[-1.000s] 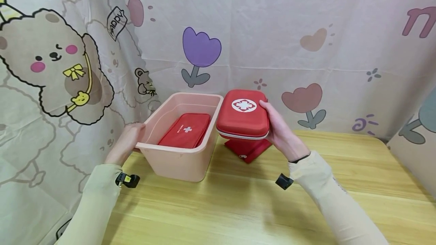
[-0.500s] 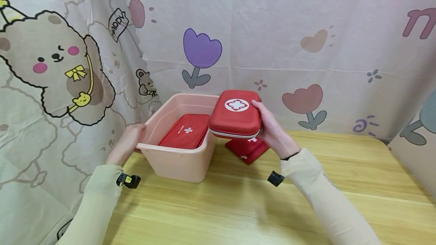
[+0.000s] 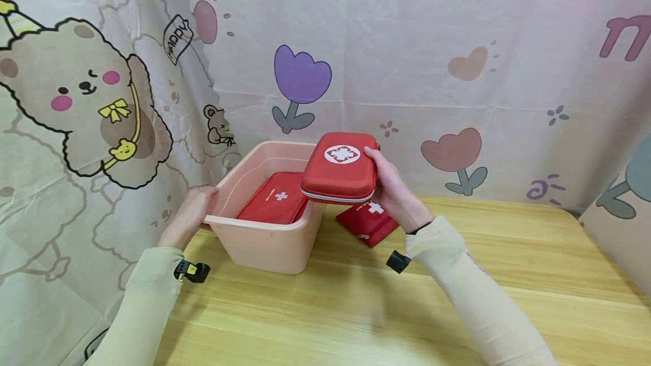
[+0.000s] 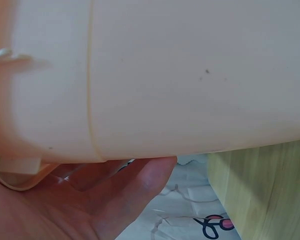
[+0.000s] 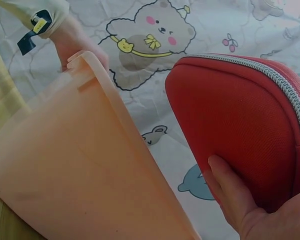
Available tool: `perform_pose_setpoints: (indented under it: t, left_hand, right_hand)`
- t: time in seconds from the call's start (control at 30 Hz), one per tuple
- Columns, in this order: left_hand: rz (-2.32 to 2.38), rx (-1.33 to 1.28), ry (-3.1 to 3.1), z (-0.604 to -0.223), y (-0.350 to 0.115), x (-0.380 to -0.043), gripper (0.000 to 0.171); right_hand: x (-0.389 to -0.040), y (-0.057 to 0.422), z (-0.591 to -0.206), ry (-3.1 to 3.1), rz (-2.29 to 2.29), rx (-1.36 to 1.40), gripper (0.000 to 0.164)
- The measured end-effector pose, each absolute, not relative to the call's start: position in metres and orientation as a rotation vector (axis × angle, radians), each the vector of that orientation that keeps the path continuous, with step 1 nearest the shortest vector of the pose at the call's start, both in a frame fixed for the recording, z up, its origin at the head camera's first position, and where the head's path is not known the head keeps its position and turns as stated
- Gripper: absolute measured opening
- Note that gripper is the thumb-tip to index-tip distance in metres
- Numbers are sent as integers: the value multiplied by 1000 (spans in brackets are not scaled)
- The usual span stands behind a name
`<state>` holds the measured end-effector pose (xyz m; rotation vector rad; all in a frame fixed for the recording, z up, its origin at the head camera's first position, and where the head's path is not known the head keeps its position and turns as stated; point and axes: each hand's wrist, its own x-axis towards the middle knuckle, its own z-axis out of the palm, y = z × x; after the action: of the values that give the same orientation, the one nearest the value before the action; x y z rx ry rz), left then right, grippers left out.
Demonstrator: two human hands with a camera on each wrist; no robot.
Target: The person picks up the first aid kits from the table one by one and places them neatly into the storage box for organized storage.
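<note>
- Red case (image 3: 339, 168): shifted left since the earlier frame; now raised near the pink bin (image 3: 264, 248), right rim.
- Right grip (image 3: 393, 185): clasping the case.
- Left grip (image 3: 194, 209): grasping the bin's left rim.
- Apparent step: transfer to bin. Next move likely requires clearing the rim, then lowering.

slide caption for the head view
The right hand holds up a red case while the left hand holds a pink bin with a first-aid pouch inside.
</note>
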<state>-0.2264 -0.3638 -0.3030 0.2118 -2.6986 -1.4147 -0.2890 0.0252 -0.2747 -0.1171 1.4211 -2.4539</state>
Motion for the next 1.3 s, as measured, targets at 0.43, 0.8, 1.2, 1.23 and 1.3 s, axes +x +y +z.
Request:
perform_pose_setpoints:
  t: [0.43,0.8,1.2,1.23,1.3]
  left_hand:
    - [-1434,233,-2699,-305,-364,-226,61]
    - [-1418,220,-2704,-303,-365,-226,60]
    - [-1413,214,-2711,-303,-363,-225,61]
    - [-1418,213,-2710,-303,-363,-225,61]
    - [-1425,213,-2708,-302,-363,-225,61]
  right_hand:
    - [-297,5,-274,1430,-2465,-131,51]
    - [-300,-6,-275,1442,-2449,-125,51]
    - [-304,-22,-268,1540,-2392,-197,50]
    - [-305,-24,-267,1542,-2390,-199,50]
    - [-306,-27,-266,1553,-2381,-201,49]
